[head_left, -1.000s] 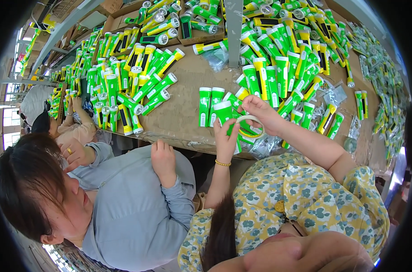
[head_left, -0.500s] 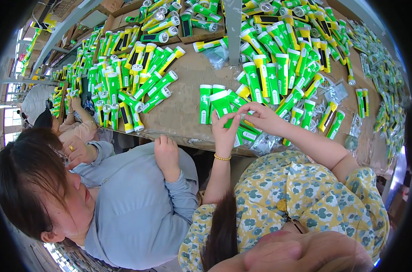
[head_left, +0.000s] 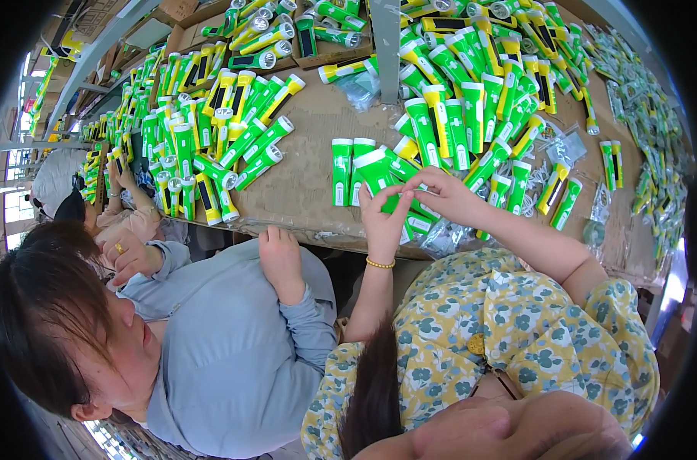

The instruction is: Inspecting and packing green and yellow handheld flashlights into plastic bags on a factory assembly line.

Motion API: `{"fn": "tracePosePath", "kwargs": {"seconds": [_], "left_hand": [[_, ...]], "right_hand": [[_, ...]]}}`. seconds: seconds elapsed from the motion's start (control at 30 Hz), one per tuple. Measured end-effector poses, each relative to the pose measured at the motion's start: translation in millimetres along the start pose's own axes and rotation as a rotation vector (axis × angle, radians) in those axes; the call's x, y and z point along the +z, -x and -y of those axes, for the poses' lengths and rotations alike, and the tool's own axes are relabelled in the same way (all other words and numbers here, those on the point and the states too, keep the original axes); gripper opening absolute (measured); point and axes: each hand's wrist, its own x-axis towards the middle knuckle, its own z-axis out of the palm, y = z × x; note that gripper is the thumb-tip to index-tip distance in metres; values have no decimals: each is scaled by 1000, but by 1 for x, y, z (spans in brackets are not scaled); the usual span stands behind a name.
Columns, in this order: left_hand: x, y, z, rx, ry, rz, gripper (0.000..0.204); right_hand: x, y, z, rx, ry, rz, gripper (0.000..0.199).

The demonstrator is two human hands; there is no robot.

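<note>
My left hand and my right hand meet fingertip to fingertip over the lower end of a green and white flashlight. It lies tilted on the cardboard-covered table, and both hands pinch it. My left wrist wears a gold bracelet. Two more green flashlights lie side by side just left of it. Crumpled clear plastic bags lie under my right forearm at the table's near edge.
Heaps of green and yellow flashlights cover the table at the left and back right. More clear bags lie at the right. A co-worker in a grey-blue shirt sits at my left, one hand at the table edge. A metal post stands behind.
My hands have come together: the right hand has lowered toward the left, and their fingertips now meet on the flashlight. The co-worker has hardly moved.
</note>
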Motion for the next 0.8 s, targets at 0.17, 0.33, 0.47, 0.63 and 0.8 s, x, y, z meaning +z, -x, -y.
{"fn": "tracePosePath", "kwargs": {"seconds": [0.17, 0.33, 0.47, 0.63, 0.8], "left_hand": [[4, -2, 3, -59, 42, -20, 17], [5, 3, 19, -123, 86, -26, 16], [6, 3, 3, -121, 87, -39, 13], [9, 2, 4, 85, -81, -32, 11], [18, 11, 9, 74, 206, 102, 61]], "right_hand": [[2, 6, 3, 4, 56, -37, 27], [17, 4, -7, -45, -20, -7, 34], [3, 5, -1, 119, -23, -82, 28], [-14, -3, -20, 164, -145, 24, 22], [-33, -15, -9, 4, 172, 12, 19]]}}
